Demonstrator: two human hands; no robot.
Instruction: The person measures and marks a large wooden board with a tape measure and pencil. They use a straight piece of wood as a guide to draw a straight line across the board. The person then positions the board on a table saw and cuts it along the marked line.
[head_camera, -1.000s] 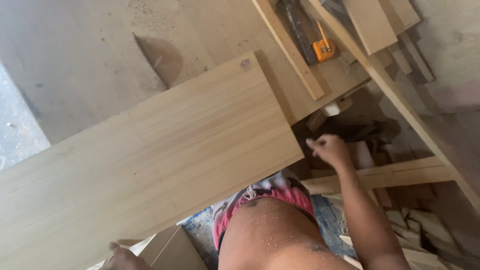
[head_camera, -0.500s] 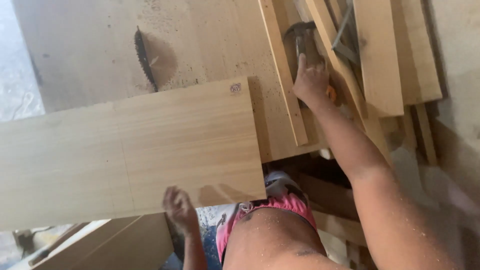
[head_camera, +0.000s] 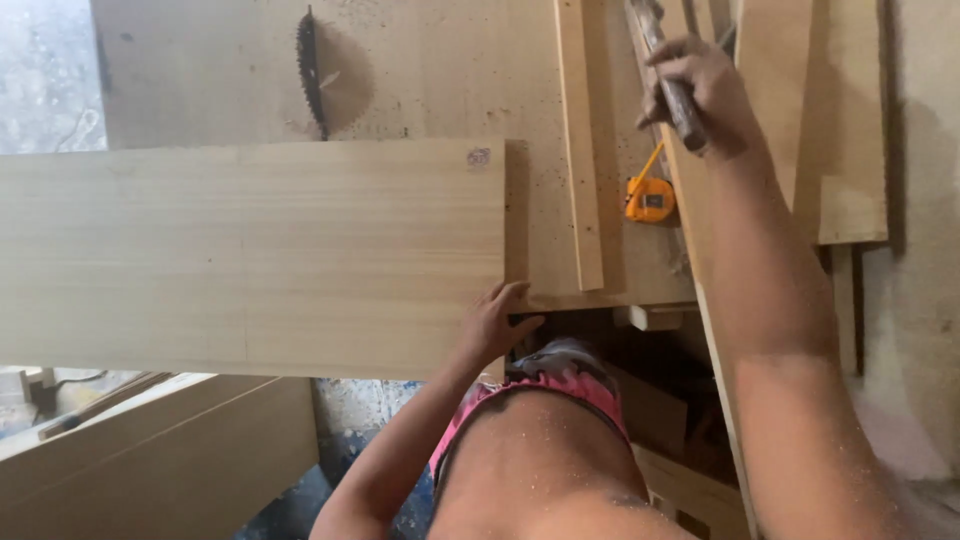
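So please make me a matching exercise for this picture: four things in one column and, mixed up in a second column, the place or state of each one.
Things:
1. wide board
2. tape measure
3. saw blade
4. dark tool handle

Places or states:
A. stands up through a slot in the table
B. lies yellow on the table, beside a narrow wooden strip
C. is held in the right hand
D. lies flat, with the left hand at its near corner

Pairs: 1-D, 2-B, 3-A, 4-C
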